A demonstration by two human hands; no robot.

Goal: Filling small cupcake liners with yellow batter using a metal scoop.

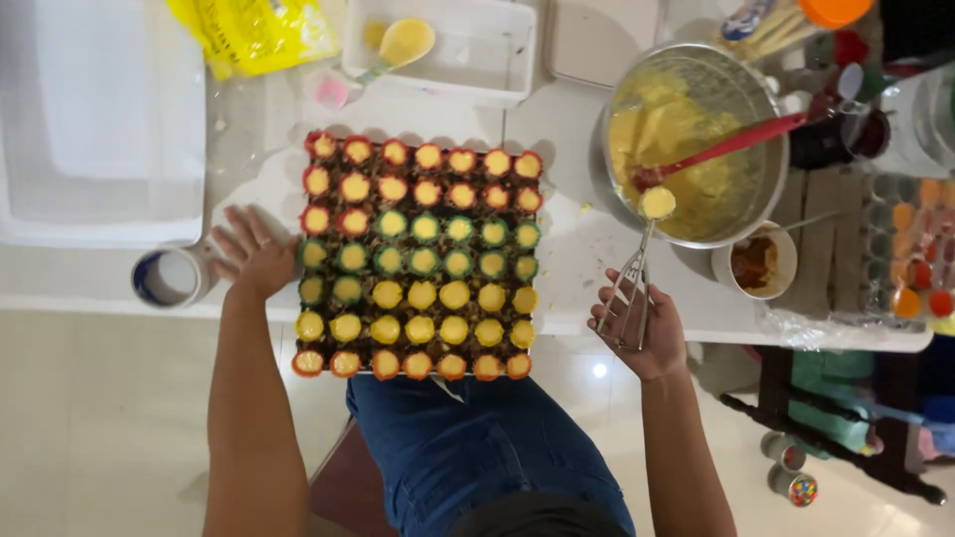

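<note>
Beside the shiny metal bowl [771, 119] of wet, glossy batter [671, 129], the wire-handled metal scoop [637, 268]; left of it, crinkled paper cups [418, 254]; beyond, smooth white plastic tray [477, 75]

Tray of cups [418, 259] centre frame on the surface [567, 259]; batter pot [696, 139] upper right, small bowl [756, 261] below it, tape roll [167, 276] left.

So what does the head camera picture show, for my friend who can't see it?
A person's right hand holds a metal scoop full of yellow batter over a big metal pot of batter. Their left hand rests flat against the edge of a tray packed with filled cupcake cases in red, green, yellow and orange rows.
</note>
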